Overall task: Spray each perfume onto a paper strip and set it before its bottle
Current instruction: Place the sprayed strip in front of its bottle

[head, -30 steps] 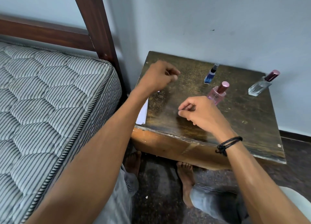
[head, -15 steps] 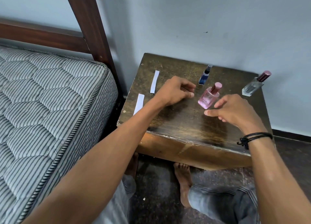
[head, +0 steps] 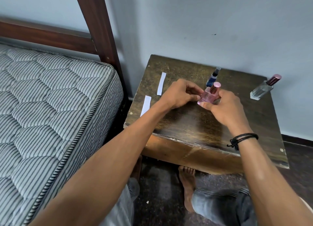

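1. The wooden table (head: 194, 124) stands right of the mattress (head: 50, 107).
2. Your right hand (head: 225, 107) and left hand (head: 179, 94) both grasp the pink bottle (head: 208, 97), mid-table.
3. Two paper strips (head: 161, 83) lie far left.

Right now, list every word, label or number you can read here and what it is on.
None legible.
Pink perfume bottle: faint marking on its front, too blurred to read.
Blue bottle, clear bottle and both paper strips: no visible text.
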The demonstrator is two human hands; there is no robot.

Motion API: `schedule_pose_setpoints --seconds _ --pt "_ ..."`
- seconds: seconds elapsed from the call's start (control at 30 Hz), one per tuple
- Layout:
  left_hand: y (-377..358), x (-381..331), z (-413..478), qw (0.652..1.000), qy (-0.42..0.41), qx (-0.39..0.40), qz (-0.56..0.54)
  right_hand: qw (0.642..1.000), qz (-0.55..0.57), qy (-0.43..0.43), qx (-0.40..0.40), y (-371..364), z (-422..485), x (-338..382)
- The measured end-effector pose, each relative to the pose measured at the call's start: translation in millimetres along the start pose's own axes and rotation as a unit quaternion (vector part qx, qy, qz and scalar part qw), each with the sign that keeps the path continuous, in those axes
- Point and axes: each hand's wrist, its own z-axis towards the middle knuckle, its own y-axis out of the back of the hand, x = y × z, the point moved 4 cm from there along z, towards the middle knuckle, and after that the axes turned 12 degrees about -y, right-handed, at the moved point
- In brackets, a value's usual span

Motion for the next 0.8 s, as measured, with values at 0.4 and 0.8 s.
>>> schedule_pose_setpoints --seconds 0.4,0.8 --pt "50.2 10.2 -8.9 0.994 -0.009 -0.105 -0.008 0.988 0.148 0.026 -0.034 -25.2 8.6 37.1" --pt "92.8 22.7 -16.1 0.976 0.024 -0.216 0.005 0.963 0.255 0.058 -0.066 -51.2 27.8 87.0"
